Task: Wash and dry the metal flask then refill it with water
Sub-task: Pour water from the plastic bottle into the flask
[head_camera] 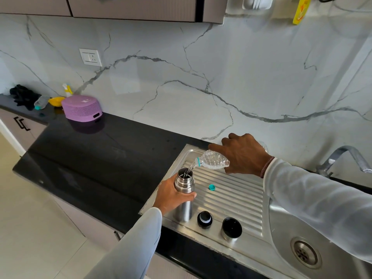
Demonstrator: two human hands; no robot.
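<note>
Pouring water, the right hand (240, 153) grips a label-less plastic bottle (213, 162) over the flask (184, 195), which the left hand (173, 195) clasps; no writing readable.

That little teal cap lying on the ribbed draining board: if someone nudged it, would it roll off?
The teal cap lies flat, open side up, so it would likely slide rather than roll. It looks like thin plastic, probably very light. The ridges of the draining board might catch it or steer it along a groove.
</note>
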